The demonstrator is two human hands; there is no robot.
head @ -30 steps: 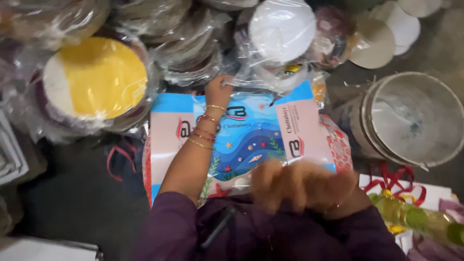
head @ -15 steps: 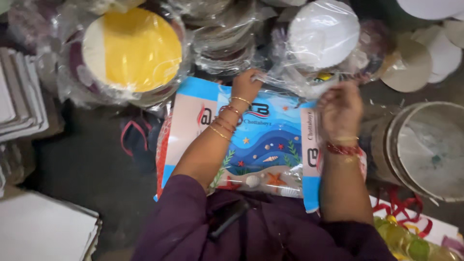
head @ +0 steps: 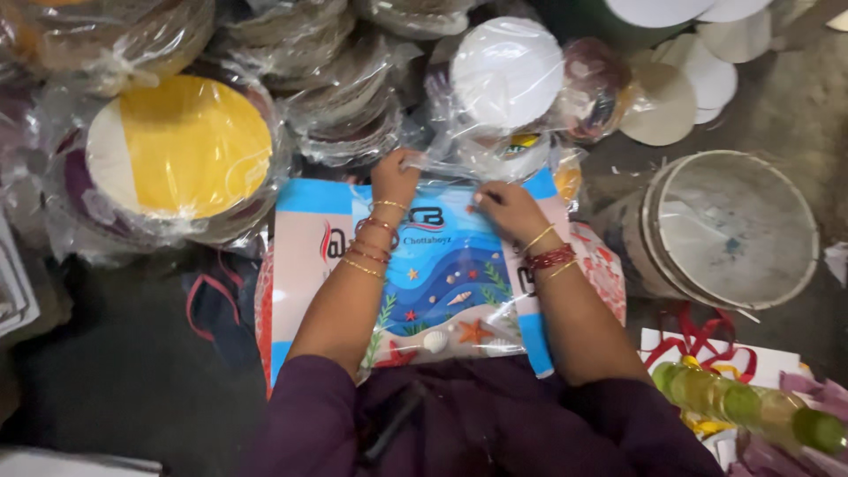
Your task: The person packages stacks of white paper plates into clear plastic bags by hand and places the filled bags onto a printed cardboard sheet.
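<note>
Fingers of your left hand [head: 395,177] and right hand [head: 505,205] pinch the top edge of a clear plastic bag [head: 459,265], centre frame, lying over a blue printed sheet [head: 309,230]. Keep both pinches level, pull the edge flat, steer clear of the wrapped disc stacks [head: 508,75] above.

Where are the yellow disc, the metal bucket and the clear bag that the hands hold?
yellow disc [head: 196,146], head view, middle of its face.
metal bucket [head: 799,208], head view, right rim.
clear bag [head: 459,283], head view, printed front.
</note>
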